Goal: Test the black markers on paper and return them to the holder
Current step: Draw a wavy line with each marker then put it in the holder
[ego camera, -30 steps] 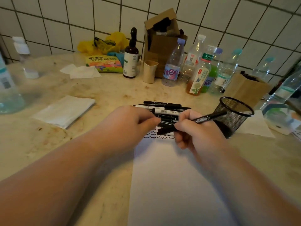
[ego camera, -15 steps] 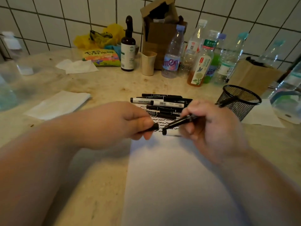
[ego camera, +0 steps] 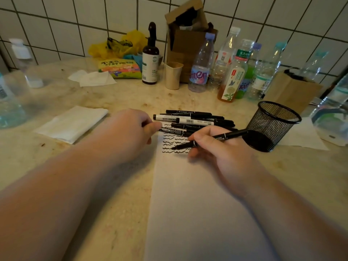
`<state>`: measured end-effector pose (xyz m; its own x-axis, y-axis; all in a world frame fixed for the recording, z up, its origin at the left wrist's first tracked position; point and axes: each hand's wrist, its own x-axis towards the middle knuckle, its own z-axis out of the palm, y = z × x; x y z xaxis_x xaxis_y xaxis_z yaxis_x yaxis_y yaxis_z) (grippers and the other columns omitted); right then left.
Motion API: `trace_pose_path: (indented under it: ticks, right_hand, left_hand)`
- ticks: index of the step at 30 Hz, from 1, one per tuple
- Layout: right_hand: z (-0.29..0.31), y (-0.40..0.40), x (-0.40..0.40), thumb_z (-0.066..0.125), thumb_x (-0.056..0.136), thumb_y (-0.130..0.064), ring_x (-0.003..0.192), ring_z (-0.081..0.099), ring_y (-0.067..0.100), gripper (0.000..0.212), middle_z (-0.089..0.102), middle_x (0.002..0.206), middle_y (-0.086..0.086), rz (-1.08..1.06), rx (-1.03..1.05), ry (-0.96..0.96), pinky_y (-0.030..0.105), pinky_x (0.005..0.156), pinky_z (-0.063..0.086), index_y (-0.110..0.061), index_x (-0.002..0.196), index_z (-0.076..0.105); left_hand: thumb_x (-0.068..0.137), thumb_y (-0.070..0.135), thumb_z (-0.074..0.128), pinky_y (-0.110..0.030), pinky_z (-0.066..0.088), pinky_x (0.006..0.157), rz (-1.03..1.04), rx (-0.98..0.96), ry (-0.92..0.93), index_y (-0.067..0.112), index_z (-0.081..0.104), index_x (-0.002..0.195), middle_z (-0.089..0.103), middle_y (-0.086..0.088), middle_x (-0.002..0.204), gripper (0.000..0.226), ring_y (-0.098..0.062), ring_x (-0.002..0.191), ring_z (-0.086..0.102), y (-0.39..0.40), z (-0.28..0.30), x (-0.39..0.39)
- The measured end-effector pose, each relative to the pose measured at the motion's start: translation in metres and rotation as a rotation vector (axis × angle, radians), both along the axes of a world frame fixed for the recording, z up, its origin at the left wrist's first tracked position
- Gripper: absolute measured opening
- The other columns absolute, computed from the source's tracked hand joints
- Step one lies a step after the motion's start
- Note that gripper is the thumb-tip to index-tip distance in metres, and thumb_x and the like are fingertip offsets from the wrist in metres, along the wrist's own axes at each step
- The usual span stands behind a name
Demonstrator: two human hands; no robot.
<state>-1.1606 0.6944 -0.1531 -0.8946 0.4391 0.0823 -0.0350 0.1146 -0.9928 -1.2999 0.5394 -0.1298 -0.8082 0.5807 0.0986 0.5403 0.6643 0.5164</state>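
Right hand [ego camera: 216, 147] is down on the paper [ego camera: 197, 204] for me, fingers wrapped around a black marker [ego camera: 211, 140] in a writing grip, its uncapped tip touching the sheet among the rows of black squiggles [ego camera: 173, 142]. The marker's back end slants up and right toward the mesh holder [ego camera: 273, 123], which stands just beside the paper's upper right corner, tipped a little toward me. Left hand [ego camera: 130, 132] sits at the sheet's upper left edge with the fingers curled in; I think there's something small and dark pinched at the fingertips, but I cannot tell for certain what it is. Right behind the squiggles lies the pile of markers [ego camera: 195, 120], black and white barrels lying roughly crosswise on the far end of the sheet. Off to the left a folded tissue [ego camera: 71, 123] lies on the counter [ego camera: 113, 95], and bottles [ego camera: 231, 72] line the tiled wall at the back.
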Motion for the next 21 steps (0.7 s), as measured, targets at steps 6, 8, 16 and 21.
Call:
trace_pose_path:
  ticks: [6,8,16,21]
  right_hand:
    - [-0.002,-0.013,-0.007,0.066,0.095,-0.020,0.059,0.063,0.016,0.014,0.073,0.073,0.010,-0.031,0.183,-0.102,0.029,0.056,0.052,-0.016,0.084,0.072]
    - [-0.001,-0.015,-0.007,0.066,0.094,-0.016,0.059,0.065,0.014,0.011,0.074,0.074,0.011,-0.037,0.198,-0.106,0.024,0.056,0.053,-0.013,0.085,0.071]
    - [-0.001,-0.016,-0.006,0.068,0.093,-0.015,0.061,0.069,0.015,0.010,0.076,0.075,0.011,-0.028,0.209,-0.112,0.022,0.058,0.054,-0.014,0.084,0.071]
    - [-0.003,-0.015,-0.007,0.068,0.093,-0.018,0.065,0.073,0.017,0.008,0.077,0.077,0.007,-0.023,0.250,-0.123,0.026,0.061,0.058,-0.018,0.085,0.071]
  left_hand:
    - [0.087,0.048,0.061,-0.027,0.042,0.062,-0.001,-0.077,0.097,0.032,0.067,0.088,0.064,0.010,0.083,0.017,-0.009,0.074,0.056,0.004,-0.009,0.001]
    - [0.084,0.048,0.063,-0.026,0.042,0.061,0.006,-0.079,0.115,0.032,0.066,0.087,0.064,0.010,0.085,0.017,-0.009,0.074,0.056,0.005,-0.012,0.001]
    - [0.078,0.044,0.070,-0.017,0.032,0.052,-0.026,-0.110,0.123,0.033,0.068,0.089,0.057,0.014,0.080,0.015,-0.001,0.065,0.044,0.004,-0.015,0.000]
    - [0.078,0.042,0.071,-0.017,0.033,0.052,-0.028,-0.103,0.118,0.033,0.069,0.089,0.062,0.013,0.086,0.015,-0.002,0.067,0.047,0.004,-0.015,0.000]
